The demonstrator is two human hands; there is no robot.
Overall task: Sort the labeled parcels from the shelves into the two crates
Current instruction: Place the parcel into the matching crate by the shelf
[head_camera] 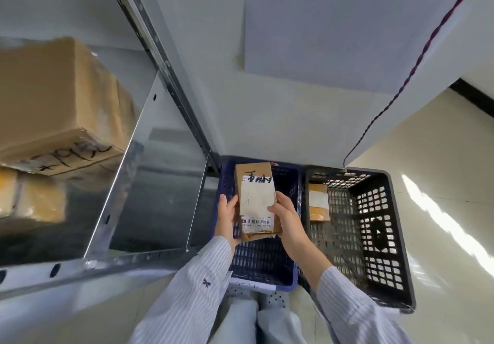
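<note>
A small brown parcel (255, 194) with a white label and black handwriting is held over the blue crate (267, 271). My left hand (227, 216) grips its left edge and my right hand (287, 219) grips its right edge, thumb on the label. To the right stands the black crate (374, 236), with one small labeled brown parcel (318, 202) lying inside against its left wall. The blue crate's floor looks bare where it shows below the held parcel.
A metal shelf unit (128, 260) fills the left side. On it sit a large cardboard box (58, 103) with handwriting and padded yellow packets (32, 196) lower down. A twisted cord (401, 89) hangs down to the black crate's far rim. Pale floor lies to the right.
</note>
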